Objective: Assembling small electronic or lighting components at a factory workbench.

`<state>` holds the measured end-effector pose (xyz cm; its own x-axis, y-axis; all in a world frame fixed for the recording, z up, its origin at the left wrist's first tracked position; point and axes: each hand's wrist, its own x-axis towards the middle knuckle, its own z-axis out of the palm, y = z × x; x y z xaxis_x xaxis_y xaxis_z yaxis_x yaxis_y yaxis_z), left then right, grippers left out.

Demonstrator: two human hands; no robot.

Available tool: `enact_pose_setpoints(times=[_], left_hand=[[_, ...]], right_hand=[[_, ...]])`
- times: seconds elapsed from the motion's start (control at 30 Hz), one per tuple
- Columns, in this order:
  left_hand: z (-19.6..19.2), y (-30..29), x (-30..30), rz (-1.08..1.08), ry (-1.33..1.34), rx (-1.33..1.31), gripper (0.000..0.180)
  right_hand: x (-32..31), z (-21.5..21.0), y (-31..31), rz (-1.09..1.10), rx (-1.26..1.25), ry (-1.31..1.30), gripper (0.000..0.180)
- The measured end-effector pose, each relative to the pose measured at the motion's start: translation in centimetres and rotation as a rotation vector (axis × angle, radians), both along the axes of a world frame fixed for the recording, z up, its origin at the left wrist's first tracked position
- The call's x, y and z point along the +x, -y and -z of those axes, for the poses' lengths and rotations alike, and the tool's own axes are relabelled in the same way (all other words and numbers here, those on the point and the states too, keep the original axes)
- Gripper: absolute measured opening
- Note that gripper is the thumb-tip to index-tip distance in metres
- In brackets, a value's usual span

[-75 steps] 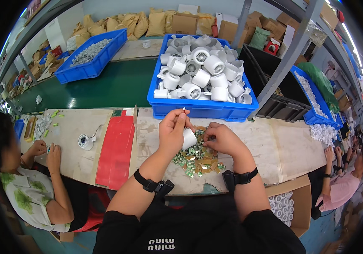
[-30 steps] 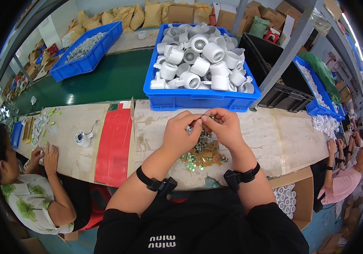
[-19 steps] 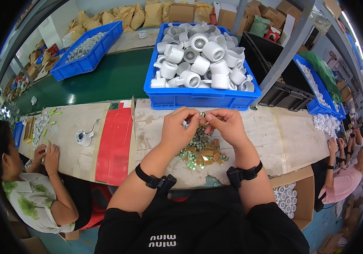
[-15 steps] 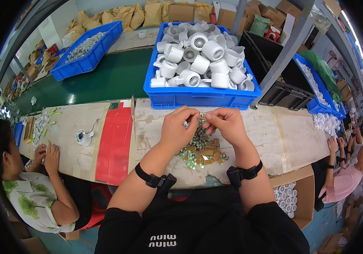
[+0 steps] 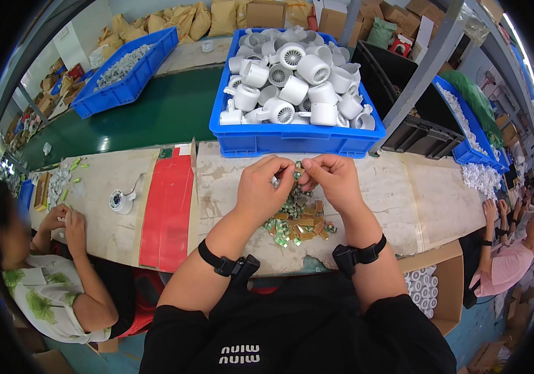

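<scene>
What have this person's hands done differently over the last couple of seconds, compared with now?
Earlier the left hand held a white cylindrical part over the pile of small green and tan pieces; that part is gone now. Both hands have lifted slightly, and the right hand has joined the left in pinching one small piece between their fingertips. The blue crate of white parts stayed put.
</scene>
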<state>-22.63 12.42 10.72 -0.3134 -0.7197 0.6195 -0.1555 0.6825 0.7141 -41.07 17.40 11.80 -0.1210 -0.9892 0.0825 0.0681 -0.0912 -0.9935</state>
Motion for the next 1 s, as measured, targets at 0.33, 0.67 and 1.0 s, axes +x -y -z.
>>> enact_pose_setpoints(times=[0.33,0.67,1.0], left_hand=[[0.6,0.4,0.5,0.119,-0.08,0.228,0.01],[1.1,0.4,0.3,0.062,0.047,-0.133,0.008],[0.3,2.8,2.8,-0.044,0.229,0.023,0.015]], right_hand=[[0.3,0.7,-0.4,-0.05,-0.1,0.001,0.019],[0.8,0.6,-0.3,-0.021,-0.084,-0.115,0.02],[0.2,2.4,1.3,0.062,-0.197,-0.331,0.019]])
